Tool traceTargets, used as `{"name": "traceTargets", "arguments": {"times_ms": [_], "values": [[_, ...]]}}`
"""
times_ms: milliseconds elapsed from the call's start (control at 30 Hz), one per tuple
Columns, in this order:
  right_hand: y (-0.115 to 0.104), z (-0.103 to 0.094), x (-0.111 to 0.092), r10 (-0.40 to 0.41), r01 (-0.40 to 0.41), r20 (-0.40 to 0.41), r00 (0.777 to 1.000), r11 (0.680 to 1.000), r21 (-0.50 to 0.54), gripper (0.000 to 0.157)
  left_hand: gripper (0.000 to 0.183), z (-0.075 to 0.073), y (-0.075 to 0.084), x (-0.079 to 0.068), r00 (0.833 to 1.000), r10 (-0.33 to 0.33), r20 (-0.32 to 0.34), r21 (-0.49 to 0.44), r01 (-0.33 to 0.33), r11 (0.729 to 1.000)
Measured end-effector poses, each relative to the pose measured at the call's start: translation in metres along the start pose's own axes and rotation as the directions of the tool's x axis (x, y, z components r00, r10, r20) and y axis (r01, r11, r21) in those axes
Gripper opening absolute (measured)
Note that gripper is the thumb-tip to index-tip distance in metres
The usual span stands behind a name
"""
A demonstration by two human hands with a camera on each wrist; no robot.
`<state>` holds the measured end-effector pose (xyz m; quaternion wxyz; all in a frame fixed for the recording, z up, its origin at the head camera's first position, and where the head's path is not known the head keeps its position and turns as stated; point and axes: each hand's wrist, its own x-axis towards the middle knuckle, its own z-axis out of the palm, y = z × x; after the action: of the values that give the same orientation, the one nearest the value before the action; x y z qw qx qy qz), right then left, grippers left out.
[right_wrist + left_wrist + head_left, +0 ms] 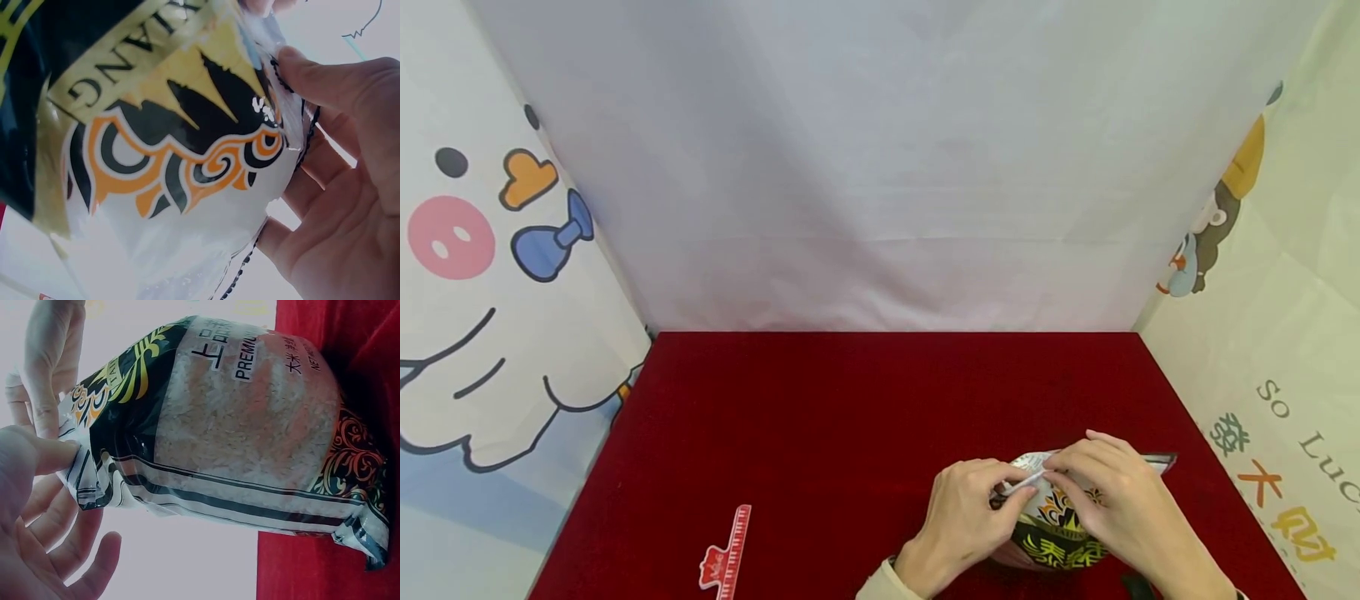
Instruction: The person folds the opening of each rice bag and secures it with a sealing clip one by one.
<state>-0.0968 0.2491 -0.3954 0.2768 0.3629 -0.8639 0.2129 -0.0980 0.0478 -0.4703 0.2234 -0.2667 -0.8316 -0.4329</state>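
A plastic bag of rice (1060, 546), black, gold and white with orange swirls, stands at the table's front right. Grains show through its clear panel in the left wrist view. My left hand (964, 510) pinches the bag's top edge between thumb and fingers, its other fingers (103, 562) loosely bent beyond the edge. On the same top edge, the right hand (1120, 497) pinches with thumb and fingers, close beside the left. The right wrist view shows the right thumb (306, 72) pressed on the bag's near face, with fingers behind the edge.
A flat red strip (730, 554) with white marks and a side tab lies at the front left of the red table (820, 417). Something dark (1138, 586) shows partly beneath the right forearm. White cloth walls (880, 167) enclose the back and sides.
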Motion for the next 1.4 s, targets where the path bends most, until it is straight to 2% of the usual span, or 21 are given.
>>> {"name": "traceTargets", "arguments": {"times_ms": [467, 767, 1400], "values": [[0.002, 0.003, -0.002, -0.008, 0.008, -0.015, 1.000, 1.000, -0.002, 0.053, 0.011, 0.000, -0.005, -0.006, 1.000, -0.002, 0.006, 0.033, 0.002, 0.999], [0.003, 0.004, -0.003, -0.007, 0.007, -0.016, 1.000, 1.000, -0.001, 0.055, 0.008, 0.000, -0.009, -0.010, 1.000, -0.004, 0.012, -0.021, 0.004, 1.000], [0.002, 0.005, -0.003, -0.012, 0.012, -0.024, 1.000, 1.000, -0.010, 0.055, 0.010, -0.006, -0.017, -0.020, 1.000, -0.021, 0.020, -0.007, 0.022, 1.000]]}}
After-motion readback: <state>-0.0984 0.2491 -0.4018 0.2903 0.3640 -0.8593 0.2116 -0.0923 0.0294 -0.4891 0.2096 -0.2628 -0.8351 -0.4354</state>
